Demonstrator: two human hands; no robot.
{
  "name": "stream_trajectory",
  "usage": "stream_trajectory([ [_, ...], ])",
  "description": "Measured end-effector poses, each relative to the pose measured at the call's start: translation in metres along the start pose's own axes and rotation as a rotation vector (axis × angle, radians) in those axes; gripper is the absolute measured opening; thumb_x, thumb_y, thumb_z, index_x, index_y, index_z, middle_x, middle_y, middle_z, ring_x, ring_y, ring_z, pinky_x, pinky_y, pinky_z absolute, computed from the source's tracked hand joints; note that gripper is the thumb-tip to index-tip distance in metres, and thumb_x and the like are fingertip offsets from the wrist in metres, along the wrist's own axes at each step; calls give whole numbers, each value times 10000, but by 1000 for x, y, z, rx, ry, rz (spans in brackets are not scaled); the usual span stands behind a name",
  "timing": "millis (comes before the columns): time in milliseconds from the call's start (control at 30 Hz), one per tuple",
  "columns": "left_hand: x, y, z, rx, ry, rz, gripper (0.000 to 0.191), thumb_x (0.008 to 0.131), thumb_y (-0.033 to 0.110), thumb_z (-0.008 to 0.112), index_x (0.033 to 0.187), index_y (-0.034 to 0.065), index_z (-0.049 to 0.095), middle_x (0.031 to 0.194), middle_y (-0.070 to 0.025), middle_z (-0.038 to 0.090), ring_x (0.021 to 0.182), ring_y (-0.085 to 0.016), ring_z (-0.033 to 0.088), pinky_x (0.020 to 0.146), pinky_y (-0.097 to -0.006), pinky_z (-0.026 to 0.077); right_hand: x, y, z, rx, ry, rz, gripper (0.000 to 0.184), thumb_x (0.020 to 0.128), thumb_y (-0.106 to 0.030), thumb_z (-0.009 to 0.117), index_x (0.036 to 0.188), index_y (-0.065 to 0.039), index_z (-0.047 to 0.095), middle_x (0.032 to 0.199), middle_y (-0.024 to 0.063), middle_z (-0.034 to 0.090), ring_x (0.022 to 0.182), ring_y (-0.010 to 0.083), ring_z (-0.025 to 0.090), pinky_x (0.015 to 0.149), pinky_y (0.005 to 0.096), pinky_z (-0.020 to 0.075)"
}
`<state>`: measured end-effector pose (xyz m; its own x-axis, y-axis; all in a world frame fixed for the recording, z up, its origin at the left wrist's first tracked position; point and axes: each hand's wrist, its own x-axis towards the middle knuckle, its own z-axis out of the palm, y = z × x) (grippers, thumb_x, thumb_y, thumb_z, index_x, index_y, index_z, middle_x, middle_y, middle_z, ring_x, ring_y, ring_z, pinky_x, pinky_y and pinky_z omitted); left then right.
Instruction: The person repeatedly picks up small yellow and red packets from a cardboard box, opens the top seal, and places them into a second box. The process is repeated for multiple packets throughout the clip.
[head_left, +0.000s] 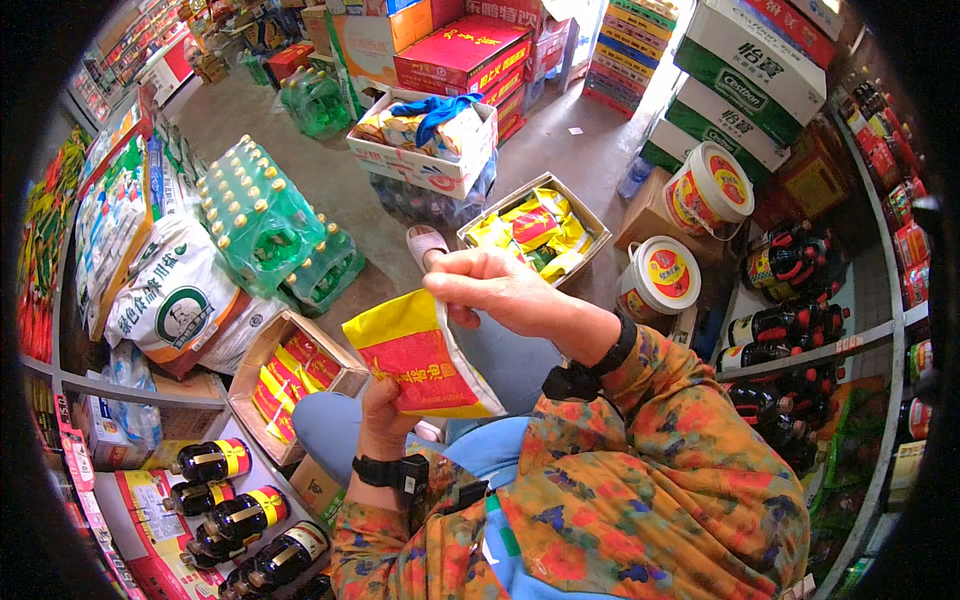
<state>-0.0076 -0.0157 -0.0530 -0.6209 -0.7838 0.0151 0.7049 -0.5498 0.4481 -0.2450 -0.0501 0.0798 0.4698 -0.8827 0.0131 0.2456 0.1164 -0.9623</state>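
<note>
My left hand grips the lower left edge of a soft plastic pouch, which is red and yellow with printed writing. The pouch is tilted above my lap, its white edge facing right. My right hand is at the pouch's upper corner with its fingers curled together; whether they pinch the pouch is hidden. Left of my knee, an open cardboard box contains similar red and yellow pouches. Ahead of my right hand stands another open carton filled with yellow and red pouches.
Shrink-wrapped green bottles and white sacks stand on the left. Dark sauce bottles lie on the lower left shelf. To the right are white tubs, stacked cartons and shelved bottles. Blue gloves drape over a carton ahead.
</note>
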Motion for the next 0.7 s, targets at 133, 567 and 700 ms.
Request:
stream_trajectory([
  [133, -2, 1, 16, 70, 129, 91, 740, 814, 279, 769, 1420, 62, 405, 1366, -131, 550, 1264, -338, 528, 1060, -532, 430, -16, 14, -4, -36, 134, -49, 312, 1026, -317, 511, 866, -59, 585, 775, -16, 563, 690, 75, 535, 622, 233, 443],
  [567, -7, 3, 36, 133, 244, 201, 709, 812, 217, 760, 1399, 34, 406, 1324, -152, 570, 1206, -327, 578, 1039, -491, 464, -24, 31, 27, -740, 334, -271, 165, 900, -140, 692, 949, -4, 612, 814, 27, 594, 746, 117, 527, 691, 274, 456],
  [700, -9, 1, 40, 157, 283, 217, 726, 808, 206, 758, 1400, 10, 386, 1319, -163, 568, 1211, -328, 574, 1040, -482, 466, -20, 39, 30, -699, 357, -322, 107, 892, -77, 692, 905, -10, 610, 772, 18, 584, 707, 102, 531, 656, 266, 465],
])
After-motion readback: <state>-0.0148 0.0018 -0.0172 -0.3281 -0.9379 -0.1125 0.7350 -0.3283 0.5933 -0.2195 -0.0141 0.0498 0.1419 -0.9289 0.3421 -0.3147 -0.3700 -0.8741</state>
